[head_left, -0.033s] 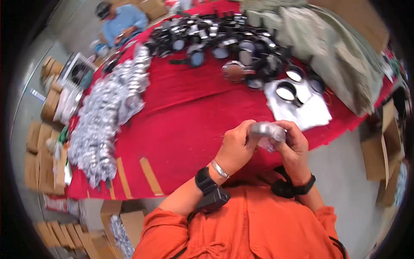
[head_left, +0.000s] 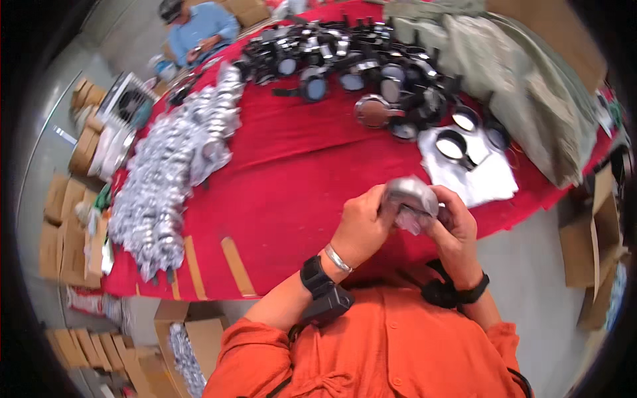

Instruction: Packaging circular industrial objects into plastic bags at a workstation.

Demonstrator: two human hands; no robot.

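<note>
Above the near edge of the red-covered table [head_left: 285, 192], both hands grip a round, shiny silver metal piece in clear plastic wrap [head_left: 410, 192]. My left hand [head_left: 361, 222] has it by the left side, fingers curled around its back. My right hand [head_left: 456, 224] pinches the opposite rim between thumb and fingers. Crumpled plastic shows below the piece, and motion blurs its details. Just beyond my right hand lies a white cloth [head_left: 458, 182] with black-rimmed round pieces [head_left: 451, 144] on it.
Many round metal pieces with black handles [head_left: 358, 63] crowd the far side. Plastic-wrapped silver pieces [head_left: 156, 179] form a long pile at left. Grey-green fabric [head_left: 517, 86] drapes the right. Cardboard boxes [head_left: 590, 232] stand around. A person in blue [head_left: 202, 30] sits at the far left.
The whole view has shifted slightly, so the table's contents sit a little farther right. The wrapped piece has tilted in my hands, which keep their grip.
</note>
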